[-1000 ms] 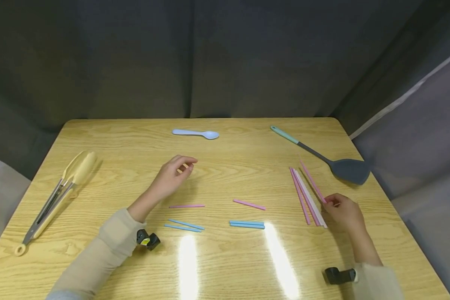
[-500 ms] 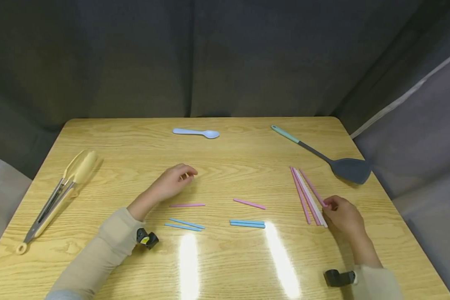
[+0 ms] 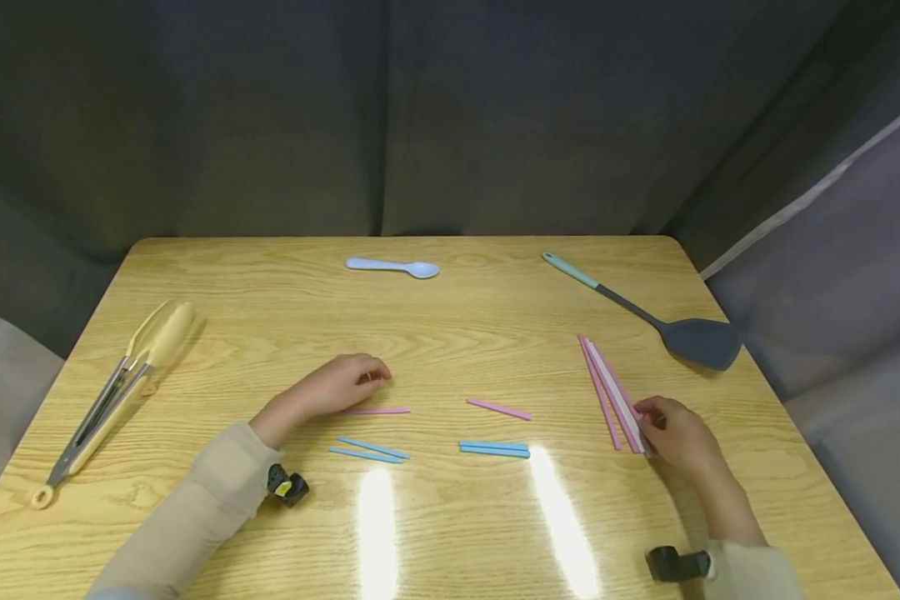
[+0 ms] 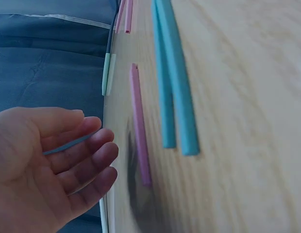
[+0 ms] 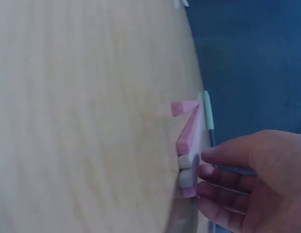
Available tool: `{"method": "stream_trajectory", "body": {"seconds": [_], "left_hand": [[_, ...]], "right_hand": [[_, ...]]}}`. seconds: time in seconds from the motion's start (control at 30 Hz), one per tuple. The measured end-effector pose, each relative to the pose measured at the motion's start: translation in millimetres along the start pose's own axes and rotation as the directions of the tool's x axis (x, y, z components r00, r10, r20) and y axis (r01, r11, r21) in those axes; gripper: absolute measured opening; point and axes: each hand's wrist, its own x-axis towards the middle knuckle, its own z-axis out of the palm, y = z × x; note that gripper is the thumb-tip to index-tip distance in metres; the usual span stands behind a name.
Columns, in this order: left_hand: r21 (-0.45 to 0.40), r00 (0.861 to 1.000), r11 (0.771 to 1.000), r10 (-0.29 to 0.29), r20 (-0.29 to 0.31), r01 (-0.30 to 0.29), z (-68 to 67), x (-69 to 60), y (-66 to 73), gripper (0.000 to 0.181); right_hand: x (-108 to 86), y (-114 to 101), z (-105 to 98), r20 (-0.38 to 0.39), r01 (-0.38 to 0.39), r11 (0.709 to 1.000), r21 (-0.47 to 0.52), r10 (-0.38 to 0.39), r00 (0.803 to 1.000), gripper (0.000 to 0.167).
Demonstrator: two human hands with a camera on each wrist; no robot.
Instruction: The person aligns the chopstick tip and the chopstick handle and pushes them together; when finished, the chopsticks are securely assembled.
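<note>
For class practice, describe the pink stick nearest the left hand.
On the wooden table, find the left hand. In the head view, the short pink stick lies between it and two blue sticks, nearly level, unlike the slanting pink stick rightward.

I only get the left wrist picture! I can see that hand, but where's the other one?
Observer: The head view shows the right hand close up against the pink and white sticks.
Operator: Ooh. And I see a green handle. What's it on?
Observer: It's on a spatula, whose flat end is wide and dark.
Operator: Is there anything way over on the left side of the table?
Observer: Yes, a pair of tongs lies there, with pale yellow ends.
</note>
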Motion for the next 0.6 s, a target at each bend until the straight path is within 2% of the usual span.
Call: {"method": "stream_trajectory", "body": {"seconds": [0.17, 0.33, 0.47, 0.6], "left_hand": [[0.028, 1.0, 1.0, -0.002, 0.023, 0.001, 3.8, -7.8, -0.5, 0.019], [0.058, 0.999, 0.998, -0.003, 0.033, 0.001, 9.0, -14.5, 0.6, 0.02], [0.125, 0.999, 0.991, 0.037, 0.016, -0.038, 13.0, -17.6, 0.7, 0.018], [0.209, 0.999, 0.977, 0.049, 0.0, -0.048, 16.2, -18.3, 0.8, 0.016]], "right_hand": [[3.8, -13.2, -3.4, -0.081, 0.069, 0.998, -0.001, -0.069, 0.994, 0.024], [14.8, -35.5, 0.9, -0.141, 0.195, 0.981, 0.0, -0.193, 0.971, 0.02], [25.9, -54.9, 10.5, -0.109, 0.292, 0.956, -0.003, -0.291, 0.951, 0.018], [35.9, -72.4, 24.4, -0.024, 0.368, 0.93, 0.018, -0.367, 0.93, 0.017]]}}
